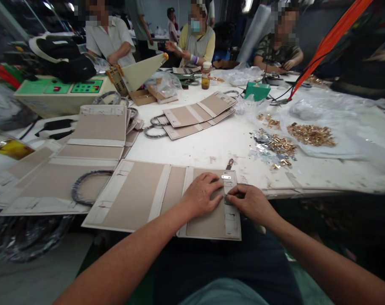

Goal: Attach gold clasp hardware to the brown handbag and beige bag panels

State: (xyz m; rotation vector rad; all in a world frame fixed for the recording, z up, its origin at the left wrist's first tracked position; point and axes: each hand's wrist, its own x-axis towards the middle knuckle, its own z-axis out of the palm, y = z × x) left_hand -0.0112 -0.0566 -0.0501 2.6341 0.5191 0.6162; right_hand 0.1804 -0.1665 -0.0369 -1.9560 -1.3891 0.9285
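A beige, folding cover panel [137,195] with white taped strips lies spread at the table's front edge, its right end overhanging. My left hand [203,195] rests on its right section with the fingers stretched out flat. At the white strip along the right end, my right hand [251,203] is closed in a pinch on a small metal plate, mostly covered by the fingertips. Farther up that strip lies a bright silver plate [226,177]. A brown tab with metal [230,164] sticks out past the panel's far edge.
Stacked panels [100,127] with wrapped loop handles [90,186] lie at left, more panels [199,114] behind. Gold and silver hardware [275,144] is heaped at right, near gold pieces [311,134] on plastic. A beige machine [65,95] stands back left. Several people sit across the table.
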